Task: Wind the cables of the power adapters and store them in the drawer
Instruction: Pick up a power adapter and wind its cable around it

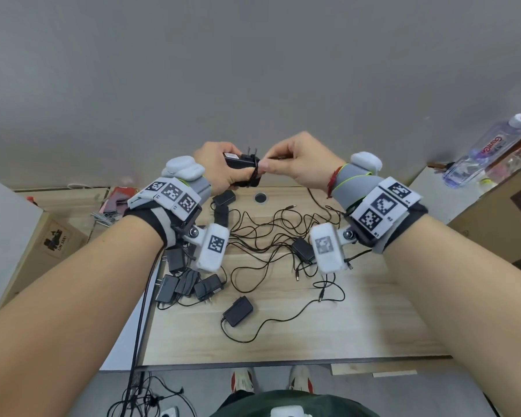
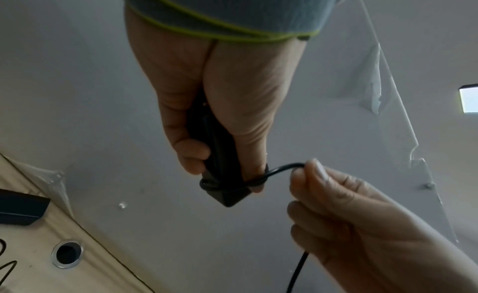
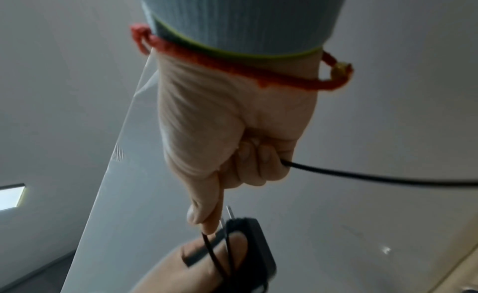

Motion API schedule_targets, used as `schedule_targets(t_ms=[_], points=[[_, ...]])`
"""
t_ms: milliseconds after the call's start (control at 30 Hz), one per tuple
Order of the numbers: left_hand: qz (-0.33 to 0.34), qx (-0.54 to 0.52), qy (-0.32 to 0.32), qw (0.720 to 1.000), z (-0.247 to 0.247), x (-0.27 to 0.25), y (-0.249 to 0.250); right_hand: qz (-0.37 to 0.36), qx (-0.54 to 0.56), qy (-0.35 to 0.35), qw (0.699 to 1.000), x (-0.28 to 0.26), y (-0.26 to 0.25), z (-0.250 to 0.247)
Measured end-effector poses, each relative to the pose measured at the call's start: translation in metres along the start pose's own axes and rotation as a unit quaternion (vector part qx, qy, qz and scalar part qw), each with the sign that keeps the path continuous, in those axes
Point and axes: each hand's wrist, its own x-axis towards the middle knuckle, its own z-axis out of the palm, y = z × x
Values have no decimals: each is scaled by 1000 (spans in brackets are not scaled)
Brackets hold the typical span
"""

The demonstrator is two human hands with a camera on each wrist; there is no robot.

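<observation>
My left hand [image 1: 223, 168] holds a black power adapter [image 1: 242, 167] up above the table, prongs pointing up. A couple of turns of its thin black cable [image 2: 227, 185] are looped round the adapter's end [image 2: 222, 187] and over my left thumb. My right hand [image 1: 286, 164] pinches that cable [image 3: 362, 174] close beside the adapter, thumb and forefinger [image 3: 207, 215] together, the rest trailing out of the curled fingers. Several more black adapters [image 1: 190, 284] lie on the wooden table [image 1: 313, 335] with loose tangled cables [image 1: 268, 233]. No drawer is in view.
A single adapter [image 1: 238, 310] lies near the table's middle front. A round cable hole [image 1: 260, 197] sits at the table's back. Cardboard boxes [image 1: 42, 242] stand at left, a water bottle [image 1: 487, 149] on a box at right. Cords lie on the floor [image 1: 145, 395].
</observation>
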Motion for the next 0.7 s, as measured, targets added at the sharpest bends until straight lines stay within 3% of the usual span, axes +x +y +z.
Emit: schedule_targets(t_ms=[133, 300, 533, 700], points=[[14, 15, -38, 999, 2, -7, 4, -3, 61, 47, 997, 5, -5, -20], [42, -16, -76, 996, 2, -15, 16, 22, 44, 80, 996, 14, 5, -30], [78, -61, -95, 990, 4, -19, 32, 23, 44, 75, 996, 18, 24, -12], [76, -110, -55, 989, 4, -14, 35, 55, 13, 19, 998, 12, 30, 4]])
